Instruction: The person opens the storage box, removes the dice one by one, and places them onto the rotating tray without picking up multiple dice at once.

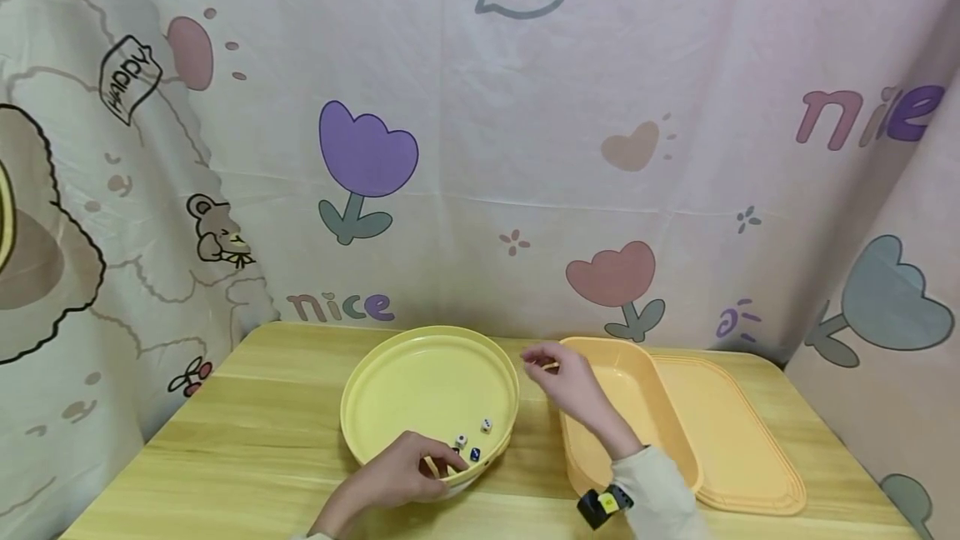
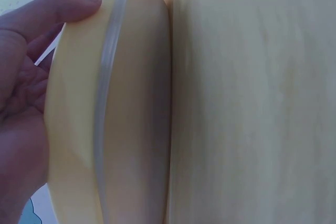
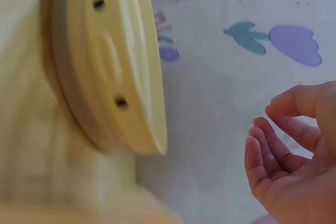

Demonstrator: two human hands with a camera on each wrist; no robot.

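A round yellow tub (image 1: 427, 382) with a raised rim stands on the table. Several small dice lie inside near its front right, among them a white die (image 1: 487, 425) and a dark blue die (image 1: 476, 455). My left hand (image 1: 408, 469) grips the near rim, its thumb (image 2: 68, 11) on the outer side and the fingers reaching inside, close to the dice. My right hand (image 1: 573, 386) is in the air between the tub and an orange box (image 1: 630, 390). Its thumb and index fingertips come together in the right wrist view; nothing shows between them.
A flat orange lid (image 1: 738, 440) lies at the right, against the orange box. Behind the wooden table (image 1: 247, 432) hangs a printed curtain (image 1: 465, 123), which also closes off both sides. The right forearm covers part of the box.
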